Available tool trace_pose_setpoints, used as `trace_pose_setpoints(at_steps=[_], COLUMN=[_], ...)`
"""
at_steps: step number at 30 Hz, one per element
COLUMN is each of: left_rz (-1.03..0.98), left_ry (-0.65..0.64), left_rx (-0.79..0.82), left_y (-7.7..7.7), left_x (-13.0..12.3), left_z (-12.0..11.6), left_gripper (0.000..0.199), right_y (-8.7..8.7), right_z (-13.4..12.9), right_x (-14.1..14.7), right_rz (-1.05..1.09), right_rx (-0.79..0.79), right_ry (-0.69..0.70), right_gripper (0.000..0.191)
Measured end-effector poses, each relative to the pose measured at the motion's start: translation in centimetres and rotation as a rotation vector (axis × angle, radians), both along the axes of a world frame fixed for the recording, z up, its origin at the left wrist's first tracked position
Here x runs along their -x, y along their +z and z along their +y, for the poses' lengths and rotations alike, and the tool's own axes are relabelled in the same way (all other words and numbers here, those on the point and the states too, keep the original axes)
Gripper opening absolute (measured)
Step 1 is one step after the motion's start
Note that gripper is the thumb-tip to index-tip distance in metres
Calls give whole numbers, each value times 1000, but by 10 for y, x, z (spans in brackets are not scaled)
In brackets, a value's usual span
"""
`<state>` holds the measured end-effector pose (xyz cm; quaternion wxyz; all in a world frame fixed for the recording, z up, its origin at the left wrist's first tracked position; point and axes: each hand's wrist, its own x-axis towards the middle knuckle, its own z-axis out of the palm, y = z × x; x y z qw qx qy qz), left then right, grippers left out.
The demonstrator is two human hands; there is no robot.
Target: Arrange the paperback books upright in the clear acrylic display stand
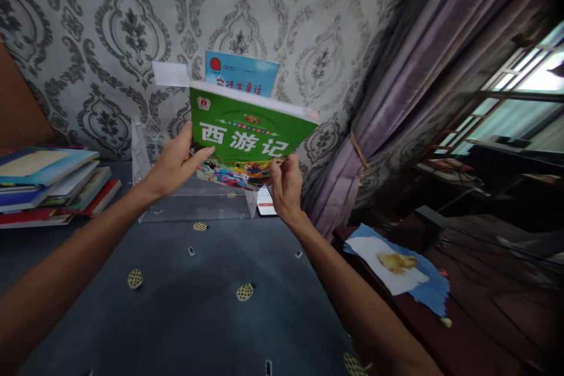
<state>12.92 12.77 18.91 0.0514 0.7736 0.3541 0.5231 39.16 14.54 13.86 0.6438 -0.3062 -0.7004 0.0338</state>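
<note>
A green book (247, 129) with large white Chinese characters and a colourful picture along its lower cover is held up in front of me, slightly tilted. My left hand (176, 161) grips its left edge, thumb on the front cover. At the lower right corner, my right hand (287, 185) is closed on the book with bent fingers. Behind it a light blue book (242, 70) with red characters stands upright, its lower part hidden. Below the green book is a clear plastic stand (194, 208) on the table, partly covered by my hands and the book.
Several stacked books (48, 185) lie at the left. A phone (266, 202) rests behind my right hand. The dark tablecloth (185, 305) has pineapple prints. At the right, a blue and white cloth (396, 264) lies near the purple curtain (374, 117). Patterned wallpaper (132, 29) is behind.
</note>
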Motion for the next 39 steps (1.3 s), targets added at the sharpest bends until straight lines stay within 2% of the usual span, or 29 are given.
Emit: trace_pose_setpoints(at_steps=[5,7,10,13,29,32,35,39], left_rz=[-71,-80,-81,-91,-69,-69,-61,-73], left_ry=[-4,4,0,3,13,-11,-45,-106], left_rx=[204,256,309,312,296,265,217,107], left_y=[-52,-67,-80,-84,-86,-82,-64,-19], left_x=[7,10,12,11,10,9,7,4], left_z=[9,11,9,5,3,8,18,34], left_gripper=[49,49,46,44,42,43,42,46], right_y=[-42,-54,-66,-71,-71,-71,-57,-14], right_z=[4,4,2,0,-6,-2,6,18], right_x=[6,8,9,11,12,12,10,5], right_rz=[-50,-61,-70,-54,-24,-24,-13,0], right_rx=[162,216,278,289,315,316,247,84], right_ry=[53,56,47,36,68,54,18,-25], right_gripper=[19,20,22,22,23,24,22,21])
